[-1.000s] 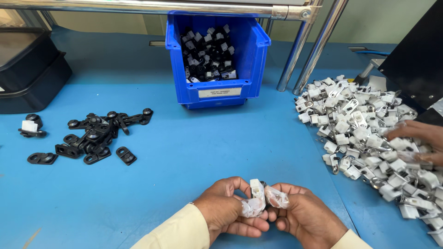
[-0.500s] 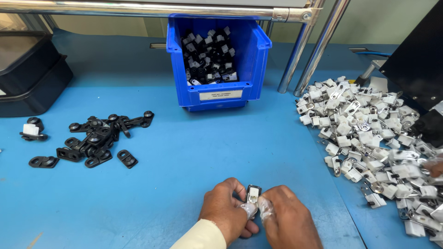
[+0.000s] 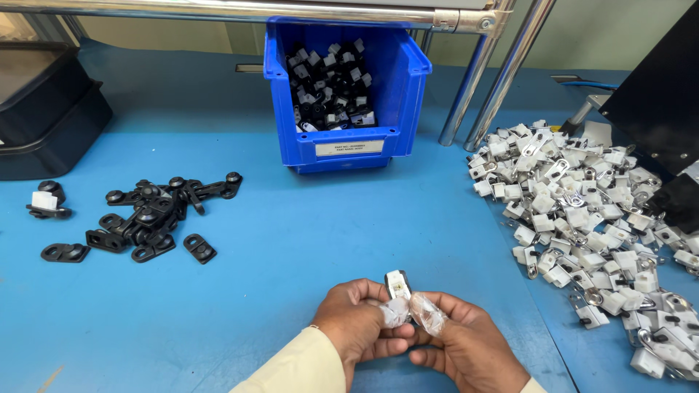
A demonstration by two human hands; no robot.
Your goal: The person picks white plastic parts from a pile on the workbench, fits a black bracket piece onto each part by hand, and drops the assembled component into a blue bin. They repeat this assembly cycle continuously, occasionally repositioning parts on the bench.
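- Blue covers the whole table [image 3: 306,247], and two hands work low down near its front edge.
- The left hand [image 3: 357,324] and the right hand [image 3: 459,342] are pressed close together, thumbs touching.
- Both hands pinch one small clip [image 3: 397,284] between them. It is white with a dark back, and it sticks up above the fingers.
- Each thumb wears a thin see-through cover at its tip.
- A cream sleeve [image 3: 298,367] covers the left arm.
- Behind the hands, well apart from them, stands a blue bin [image 3: 342,87]. It holds lots of small black and white parts.
- To the left lies a loose pile of black flat parts [image 3: 149,215] with round holes.
- One more black part with a white block [image 3: 47,201] on it sits alone by the left edge.
- To the right spreads a big heap of white clips [image 3: 582,218] with shiny metal bits mixed in.
- A black tray [image 3: 44,109] sits at the far left corner.
- Two shiny metal poles [image 3: 495,73] lean up behind the bin.
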